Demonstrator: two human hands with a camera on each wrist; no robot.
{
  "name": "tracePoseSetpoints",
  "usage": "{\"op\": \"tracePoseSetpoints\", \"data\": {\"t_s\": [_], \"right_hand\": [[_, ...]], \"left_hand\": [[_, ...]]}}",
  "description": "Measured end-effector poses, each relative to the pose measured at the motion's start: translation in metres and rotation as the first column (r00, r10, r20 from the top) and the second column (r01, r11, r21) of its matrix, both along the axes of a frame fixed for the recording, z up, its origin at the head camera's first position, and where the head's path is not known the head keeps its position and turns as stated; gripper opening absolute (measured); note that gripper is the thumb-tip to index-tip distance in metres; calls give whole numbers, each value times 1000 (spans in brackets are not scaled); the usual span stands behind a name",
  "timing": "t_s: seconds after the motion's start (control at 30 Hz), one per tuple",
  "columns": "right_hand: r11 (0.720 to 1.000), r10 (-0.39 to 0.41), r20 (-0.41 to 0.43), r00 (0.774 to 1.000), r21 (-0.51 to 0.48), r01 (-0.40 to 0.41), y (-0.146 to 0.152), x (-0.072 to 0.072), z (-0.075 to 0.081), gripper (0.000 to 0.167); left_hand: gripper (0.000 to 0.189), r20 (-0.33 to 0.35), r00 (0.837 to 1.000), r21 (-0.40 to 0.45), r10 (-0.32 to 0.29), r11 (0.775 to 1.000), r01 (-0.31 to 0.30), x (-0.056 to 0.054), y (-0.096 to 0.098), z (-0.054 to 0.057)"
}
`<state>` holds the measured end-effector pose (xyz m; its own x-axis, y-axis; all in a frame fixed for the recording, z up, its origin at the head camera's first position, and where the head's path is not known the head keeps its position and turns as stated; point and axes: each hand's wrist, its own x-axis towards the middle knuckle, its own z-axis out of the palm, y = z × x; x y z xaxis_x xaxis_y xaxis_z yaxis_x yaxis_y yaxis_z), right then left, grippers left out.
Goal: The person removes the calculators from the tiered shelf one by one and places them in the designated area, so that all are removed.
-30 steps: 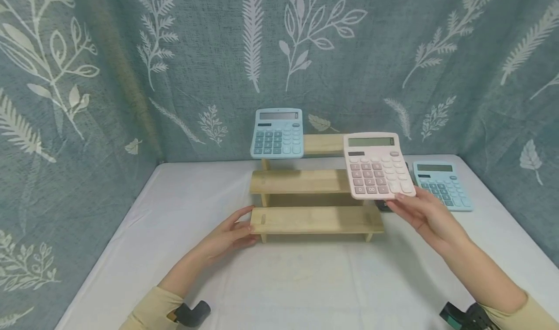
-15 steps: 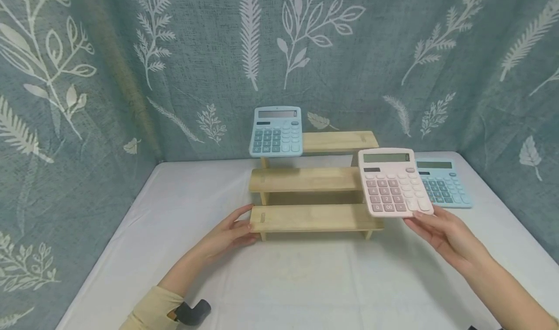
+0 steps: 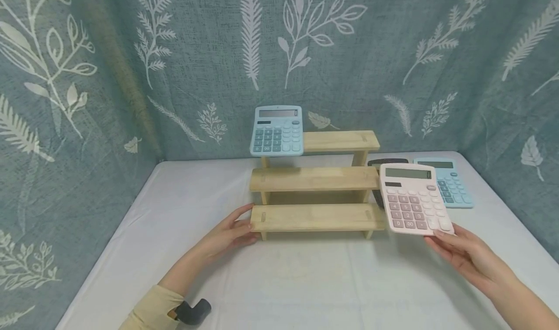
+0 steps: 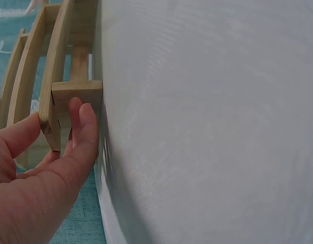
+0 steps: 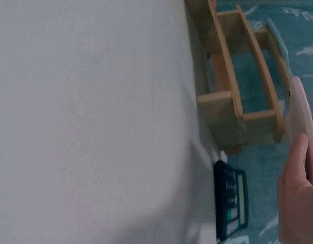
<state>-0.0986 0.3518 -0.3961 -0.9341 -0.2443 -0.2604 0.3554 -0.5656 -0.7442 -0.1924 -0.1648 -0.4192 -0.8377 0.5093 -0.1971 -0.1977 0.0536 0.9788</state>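
Observation:
A three-step wooden display stand (image 3: pixel 314 218) stands mid-table. My left hand (image 3: pixel 229 230) grips the left end of its lowest step; the thumb lies on the board and the fingers reach underneath, as the left wrist view (image 4: pixel 49 178) shows. My right hand (image 3: pixel 478 262) pinches a pink calculator (image 3: pixel 412 199) by its lower right corner. That calculator is raised in front of the stand's right end, with its keys facing me. On the left of the top step a light blue calculator (image 3: pixel 277 132) leans upright.
Behind the pink calculator, a second blue calculator (image 3: pixel 458 189) lies on the white-covered table (image 3: pixel 305 281) at the right, partly hidden. Next to it is a black calculator (image 5: pixel 230 201), mostly covered in the head view. A patterned green curtain (image 3: pixel 201 53) encloses the back and sides.
My right hand has carried the pink calculator rightward and down, away from the top step, exposing the stand's right end. The left hand has stayed on the stand.

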Motion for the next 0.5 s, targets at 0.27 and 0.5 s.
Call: {"op": "tracePoseSetpoints", "data": {"t_s": [0.27, 0.5], "right_hand": [[999, 49, 13, 999, -7, -49, 21, 5, -10, 35], [993, 9, 134, 991, 115, -25, 30, 6, -19, 22]], "left_hand": [[67, -4, 1000, 0, -10, 1000, 10, 1, 1, 0], [67, 4, 1000, 2, -5, 1000, 5, 1, 0, 0]]}}
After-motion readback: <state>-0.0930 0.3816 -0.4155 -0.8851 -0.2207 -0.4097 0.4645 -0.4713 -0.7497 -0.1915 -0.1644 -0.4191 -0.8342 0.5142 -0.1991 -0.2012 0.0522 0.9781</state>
